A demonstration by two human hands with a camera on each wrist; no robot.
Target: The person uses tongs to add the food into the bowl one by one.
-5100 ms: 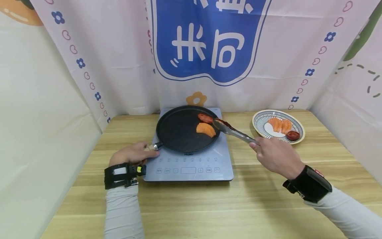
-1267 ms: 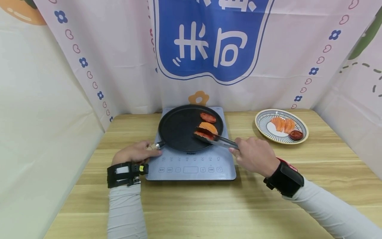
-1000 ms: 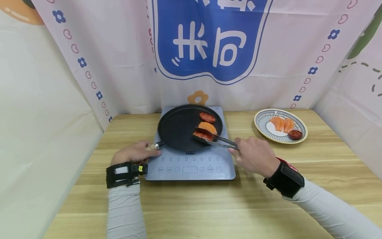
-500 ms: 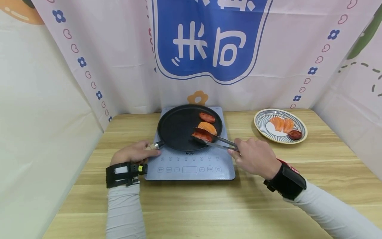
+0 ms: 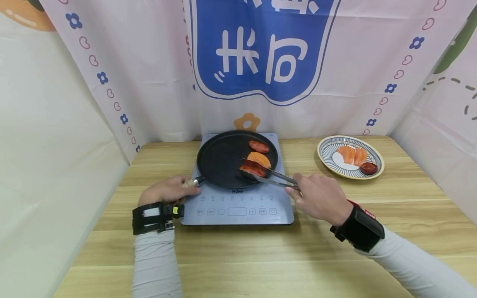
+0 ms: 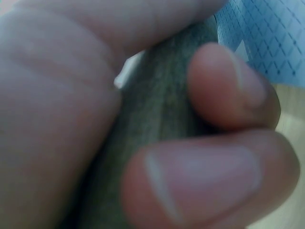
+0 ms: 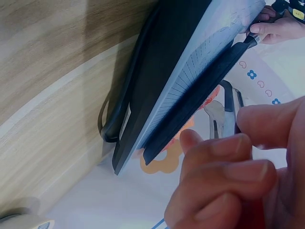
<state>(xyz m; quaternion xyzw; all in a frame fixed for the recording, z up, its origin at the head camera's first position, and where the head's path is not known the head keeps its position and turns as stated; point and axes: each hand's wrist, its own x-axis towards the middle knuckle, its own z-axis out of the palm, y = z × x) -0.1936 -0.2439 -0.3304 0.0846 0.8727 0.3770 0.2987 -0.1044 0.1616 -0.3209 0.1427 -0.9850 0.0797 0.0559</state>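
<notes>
My left hand (image 5: pixel 164 192) grips the handle (image 5: pixel 191 183) of a flat black pan (image 5: pixel 220 163); the left wrist view shows fingers curled round the wooden handle (image 6: pixel 159 90). My right hand (image 5: pixel 320 198) holds metal tongs (image 5: pixel 284 177). Their tips lie either side of a scored red sausage piece (image 5: pixel 252 169) at the pan's near right. Just behind it is an orange salmon-like slice (image 5: pixel 259 158), and farther back another red sausage piece (image 5: pixel 258 146). In the right wrist view the fingers bend round the tongs, partly hiding them.
The pan sits on a grey-blue induction cooker (image 5: pixel 238 217) on a wooden table (image 5: pixel 238 260). At the back right a patterned plate (image 5: pixel 328 159) carries orange slices (image 5: pixel 352 155) and a dark red piece (image 5: pixel 368 168). A printed cloth (image 5: pixel 156 103) hangs behind.
Since the earliest frame, the tongs have moved left and nearer, from the pan's right edge to its near right, where a red sausage piece now lies. Lately the tongs have spread slightly. The left hand stays.
</notes>
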